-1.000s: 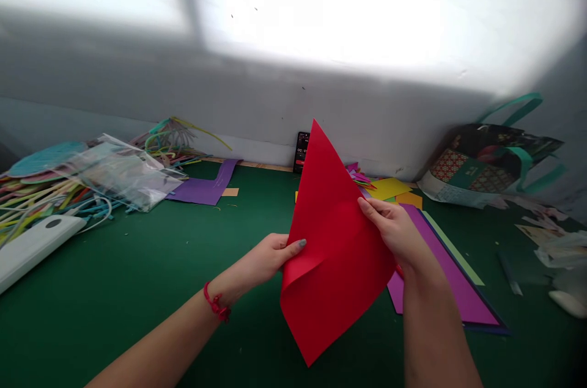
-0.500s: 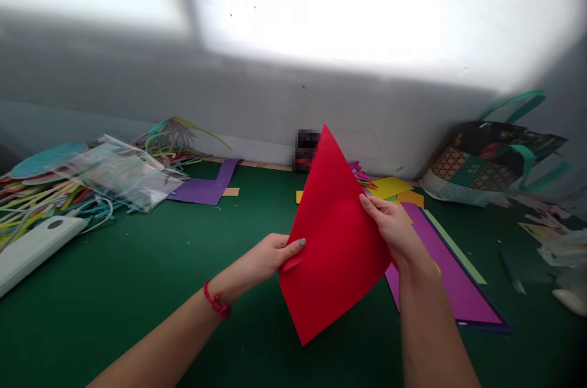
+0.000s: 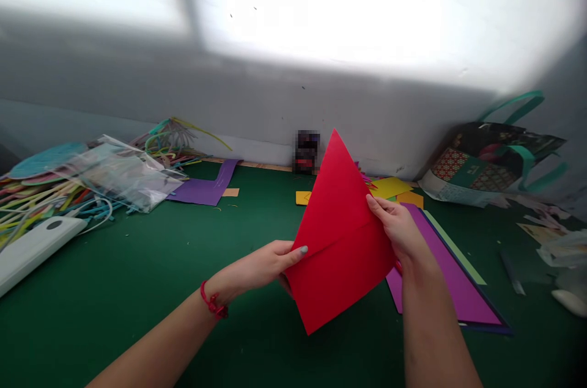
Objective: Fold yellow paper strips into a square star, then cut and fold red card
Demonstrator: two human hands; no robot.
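Note:
A red sheet of paper [image 3: 332, 198] is held up off the table, tilted, with one corner pointing up and a faint crease running across its middle. At its left edge my left hand [image 3: 268, 263] pinches it, thumb on the near face and fingers behind. My right hand [image 3: 401, 229] grips the right edge, thumb in front, its other fingers mostly hidden. Something small and red shows beneath my right palm; its kind is unclear. To the right, partly behind my right forearm, lies a stack of coloured sheets [image 3: 452, 284], magenta on top.
On the green table [image 3: 183, 327] lie pipe cleaners with a clear plastic bag [image 3: 132, 174], a white glue gun [image 3: 41, 247] and a cut purple piece [image 3: 202, 189] at left. Yellow scraps [image 3: 389, 186] and a patterned bag [image 3: 481, 162] stand before the wall; a pen [image 3: 512, 272] lies right.
The red sheet has shifted slightly right and its upper corner has dropped a little. A crease across it now shows. My left thumb has moved slightly down along the edge.

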